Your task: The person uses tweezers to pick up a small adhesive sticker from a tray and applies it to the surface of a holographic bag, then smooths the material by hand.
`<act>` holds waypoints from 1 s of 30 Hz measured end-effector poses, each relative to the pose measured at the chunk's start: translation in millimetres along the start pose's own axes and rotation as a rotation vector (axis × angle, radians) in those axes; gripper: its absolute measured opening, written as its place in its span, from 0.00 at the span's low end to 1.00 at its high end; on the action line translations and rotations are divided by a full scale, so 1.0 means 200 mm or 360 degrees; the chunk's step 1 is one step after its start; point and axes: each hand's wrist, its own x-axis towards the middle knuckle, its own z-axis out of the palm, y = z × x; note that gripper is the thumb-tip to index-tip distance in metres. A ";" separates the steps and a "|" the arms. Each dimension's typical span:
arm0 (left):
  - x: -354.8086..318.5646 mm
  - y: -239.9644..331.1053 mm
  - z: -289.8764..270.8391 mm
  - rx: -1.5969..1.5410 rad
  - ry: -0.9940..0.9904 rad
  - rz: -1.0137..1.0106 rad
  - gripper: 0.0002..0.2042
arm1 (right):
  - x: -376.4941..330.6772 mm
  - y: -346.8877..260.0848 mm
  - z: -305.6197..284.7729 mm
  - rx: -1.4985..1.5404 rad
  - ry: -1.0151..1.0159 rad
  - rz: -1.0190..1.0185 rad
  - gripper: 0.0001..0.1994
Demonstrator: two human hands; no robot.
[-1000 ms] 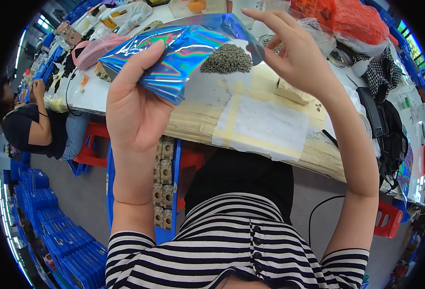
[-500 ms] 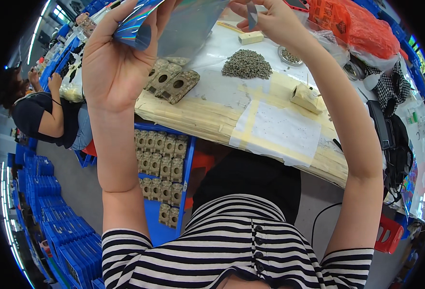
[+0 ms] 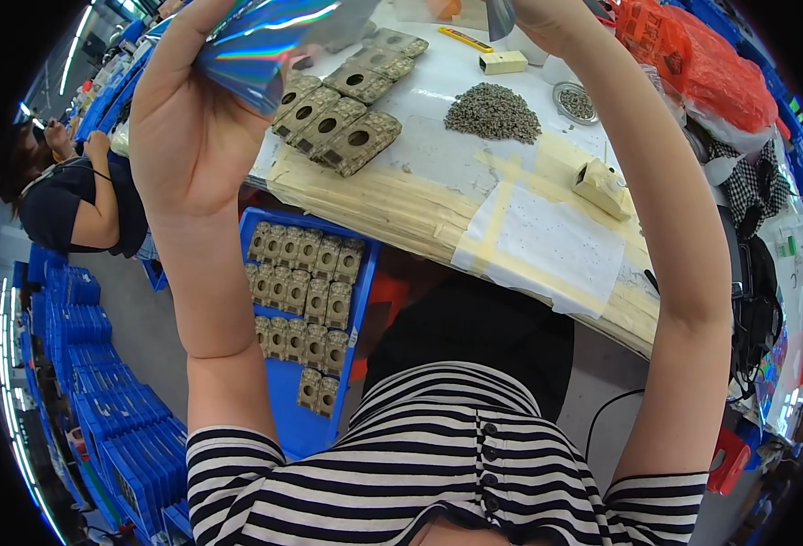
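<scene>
My left hand (image 3: 188,127) is raised high and grips the left side of a shiny iridescent foil bag (image 3: 265,41) at the top of the view. My right hand (image 3: 552,18) is also raised at the top edge, mostly cut off, holding the bag's other side. Under the bag, on the worktable (image 3: 401,196), lie several khaki moulded blocks with round holes (image 3: 342,114) and a heap of small grey-green parts (image 3: 492,111).
A blue crate (image 3: 279,400) by my left knee holds rows of the same khaki blocks. A small metal dish (image 3: 576,100), a cream box (image 3: 602,182) and a white sheet (image 3: 556,246) lie on the table. Another person (image 3: 69,196) sits at the left. Stacked blue crates (image 3: 83,364) line the floor.
Both hands have lifted the foil bag higher, toward the top edge. The khaki blocks on the table and the blue crate have come into fuller view below.
</scene>
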 end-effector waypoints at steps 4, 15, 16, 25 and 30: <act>-0.11 -0.22 -0.04 -0.0075 -0.0089 -0.0075 0.19 | -0.01 0.14 -0.04 -0.0017 -0.0077 -0.0147 0.15; -0.40 -0.62 -0.11 0.0037 0.0755 -0.0558 0.21 | -0.18 0.37 -0.18 -0.0641 -0.0664 -0.0133 0.16; -0.41 -0.64 -0.10 0.0010 0.0780 -0.0570 0.21 | -0.19 0.38 -0.20 -0.0703 -0.0715 -0.0132 0.16; -0.46 -0.79 0.03 -0.0060 0.0954 -0.0539 0.23 | -0.39 0.34 -0.14 -0.0577 -0.0285 0.0341 0.24; -0.45 -0.86 0.08 -0.0139 0.1041 -0.0480 0.20 | -0.49 0.25 -0.14 -0.0546 -0.0019 0.0567 0.20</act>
